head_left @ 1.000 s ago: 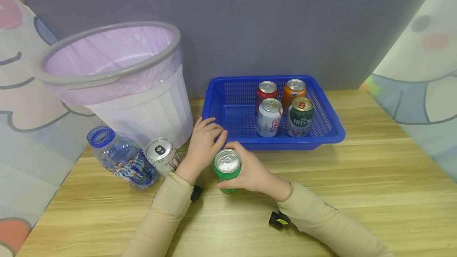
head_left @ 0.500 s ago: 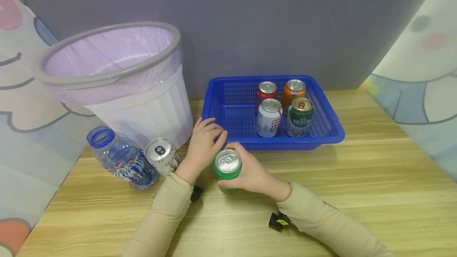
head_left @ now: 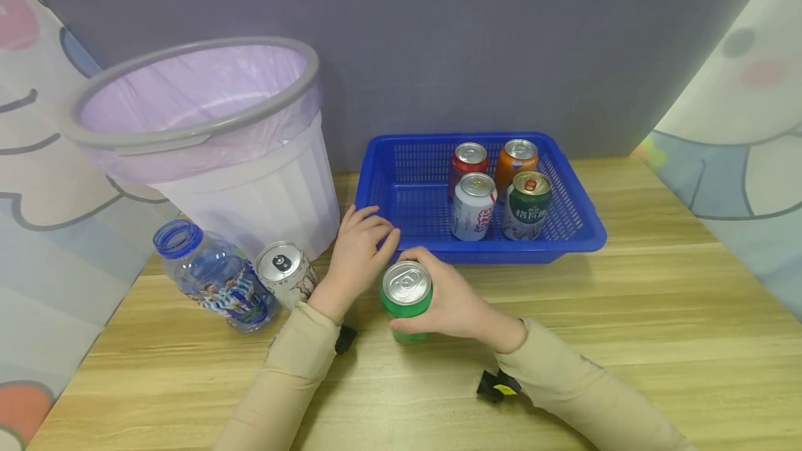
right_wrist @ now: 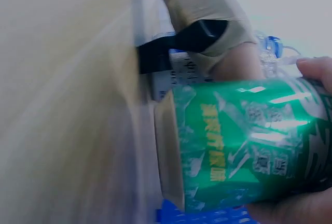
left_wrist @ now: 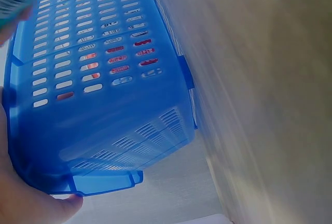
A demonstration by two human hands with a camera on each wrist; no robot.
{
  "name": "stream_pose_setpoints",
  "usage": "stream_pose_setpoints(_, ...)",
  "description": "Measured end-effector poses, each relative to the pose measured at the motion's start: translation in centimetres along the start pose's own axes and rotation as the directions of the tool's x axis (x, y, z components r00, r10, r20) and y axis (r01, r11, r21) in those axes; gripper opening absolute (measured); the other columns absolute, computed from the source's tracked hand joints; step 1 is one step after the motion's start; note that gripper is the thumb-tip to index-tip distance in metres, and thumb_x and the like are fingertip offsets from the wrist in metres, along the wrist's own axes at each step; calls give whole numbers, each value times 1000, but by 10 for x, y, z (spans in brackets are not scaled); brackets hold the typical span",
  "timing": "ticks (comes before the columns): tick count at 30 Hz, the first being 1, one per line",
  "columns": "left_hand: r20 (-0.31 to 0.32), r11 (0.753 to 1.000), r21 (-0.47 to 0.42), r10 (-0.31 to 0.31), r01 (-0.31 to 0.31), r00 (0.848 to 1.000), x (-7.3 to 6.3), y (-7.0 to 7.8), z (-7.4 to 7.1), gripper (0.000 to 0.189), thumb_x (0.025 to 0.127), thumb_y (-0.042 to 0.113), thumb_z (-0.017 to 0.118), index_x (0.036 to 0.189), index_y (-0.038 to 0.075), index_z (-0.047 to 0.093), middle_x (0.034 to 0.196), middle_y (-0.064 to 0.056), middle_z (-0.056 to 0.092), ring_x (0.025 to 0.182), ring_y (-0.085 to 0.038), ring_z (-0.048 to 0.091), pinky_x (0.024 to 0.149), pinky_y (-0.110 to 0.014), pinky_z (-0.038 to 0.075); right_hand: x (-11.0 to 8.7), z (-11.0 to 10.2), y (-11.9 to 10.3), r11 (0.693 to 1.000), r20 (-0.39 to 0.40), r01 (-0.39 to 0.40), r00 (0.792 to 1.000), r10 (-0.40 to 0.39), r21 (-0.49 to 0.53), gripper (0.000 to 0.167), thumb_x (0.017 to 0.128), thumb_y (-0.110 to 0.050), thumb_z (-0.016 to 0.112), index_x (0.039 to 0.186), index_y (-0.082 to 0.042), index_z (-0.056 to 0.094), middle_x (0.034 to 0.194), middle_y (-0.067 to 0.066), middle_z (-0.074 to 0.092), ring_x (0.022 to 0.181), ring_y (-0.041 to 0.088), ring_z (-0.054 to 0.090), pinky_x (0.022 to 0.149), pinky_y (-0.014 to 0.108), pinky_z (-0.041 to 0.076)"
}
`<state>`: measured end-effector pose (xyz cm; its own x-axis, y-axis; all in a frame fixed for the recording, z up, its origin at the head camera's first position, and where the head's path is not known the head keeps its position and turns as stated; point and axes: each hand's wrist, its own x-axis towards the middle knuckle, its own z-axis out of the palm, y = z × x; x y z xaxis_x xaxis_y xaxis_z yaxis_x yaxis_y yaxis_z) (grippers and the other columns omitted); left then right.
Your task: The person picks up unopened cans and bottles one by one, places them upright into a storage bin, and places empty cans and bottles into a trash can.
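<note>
My right hand (head_left: 447, 298) grips a green soda can (head_left: 407, 301) around its side, with the silver lid facing up. In the right wrist view, the underside of the green can (right_wrist: 244, 141) shows a little off the wooden table. My left hand (head_left: 359, 246) holds the near left corner of a blue plastic basket (head_left: 401, 221); one fingertip (left_wrist: 72, 203) bends over the rim in the left wrist view. Inside the basket stand a red can (head_left: 470, 159), an orange can (head_left: 516, 159), a white can (head_left: 474, 207) and a dark green and white can (head_left: 528, 205).
A white bin (head_left: 250, 207) with a grey rim and a purple liner stands at the left. Before it are a clear blue-necked plastic bottle (head_left: 219, 284) and a pale can (head_left: 286, 273). A grey panel (head_left: 470, 40) rises behind the wooden table (head_left: 658, 298).
The right hand and the green can have shifted slightly to the right within the last half second. The left hand and the basket look the same.
</note>
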<state>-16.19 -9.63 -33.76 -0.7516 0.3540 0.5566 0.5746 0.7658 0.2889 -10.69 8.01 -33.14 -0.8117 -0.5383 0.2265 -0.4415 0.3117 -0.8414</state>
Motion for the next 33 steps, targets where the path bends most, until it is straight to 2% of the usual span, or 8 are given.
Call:
stream_pose_setpoints(5, -1, 1000, 1, 2, -2, 1000, 0, 1, -1, 25, 93, 20, 56, 83, 6, 74, 92, -8, 72, 118, -32, 55, 111, -57, 27, -2, -9, -8, 999, -57, 43, 997, -42, 17, 71, 59, -15, 88, 120, -4, 53, 107, 6, 66, 97, 17, 64, 88, 32, 52)
stream_pose_setpoints(15, -12, 1000, -12, -6, 6, 1000, 0, 1, 0, 25, 93, 20, 55, 82, 5, 73, 91, -8, 72, 118, -33, 55, 111, -56, 26, -3, -29, -11, 971, -157, 130, 983, -99, 201, 65, 64, -8, 83, 121, 4, 53, 111, 18, 63, 98, 16, 63, 84, 36, 55)
stream_pose_setpoints(18, -16, 1000, -15, -4, 3, 1000, 1, 1, 0, 25, 93, 20, 55, 82, 5, 73, 91, -8, 72, 117, -33, 56, 111, -56, 26, -4, -33, -8, 934, -205, 156, 974, -92, 322, 66, 67, -17, 83, 120, 5, 50, 109, 11, 63, 96, 13, 62, 82, 34, 55)
stream_pose_setpoints(22, -14, 1000, -7, -5, 5, 1000, 1, 1, 1, 26, 93, 20, 55, 83, 5, 74, 92, -8, 72, 118, -33, 55, 111, -56, 27, -3, -37, -5, 854, -262, 217, 960, -99, 473, 58, 69, -24, 83, 116, -8, 54, 105, -3, 62, 95, 13, 62, 83, 31, 54)
stream_pose_setpoints(25, -7, 1000, -2, -8, 8, 1000, 0, 2, 1, 27, 93, 20, 54, 84, 5, 74, 92, -8, 72, 118, -32, 55, 111, -56, 27, -1, -40, -3, 802, -274, 282, 949, -154, 527, 53, 70, -22, 82, 115, -16, 54, 108, -2, 63, 101, 17, 63, 88, 32, 53)
stream_pose_setpoints(28, -3, 1000, -1, -10, 10, 1000, 0, 2, 0, 28, 94, 20, 53, 83, 5, 74, 92, -8, 72, 118, -32, 55, 111, -57, 27, 1, -42, -4, 764, -263, 322, 943, -205, 559, 50, 73, -18, 80, 116, -14, 54, 114, 3, 64, 108, 23, 63, 93, 36, 51)
stream_pose_setpoints(30, -4, 1000, -2, -11, 11, 1000, 0, 2, 0, 28, 94, 20, 53, 83, 5, 74, 92, -8, 72, 118, -32, 55, 111, -57, 27, 1, -43, -5, 769, -261, 325, 942, -211, 551, 50, 73, -16, 80, 116, -13, 54, 115, 4, 64, 109, 24, 63, 93, 36, 51)
stream_pose_setpoints(33, -8, 1000, -4, -12, 12, 1000, 1, 2, 0, 27, 93, 20, 53, 83, 5, 74, 92, -8, 72, 118, -32, 55, 111, -57, 27, 1, -44, -6, 819, -263, 308, 944, -199, 483, 49, 72, -15, 80, 115, -12, 55, 111, 3, 65, 104, 21, 64, 89, 35, 53)
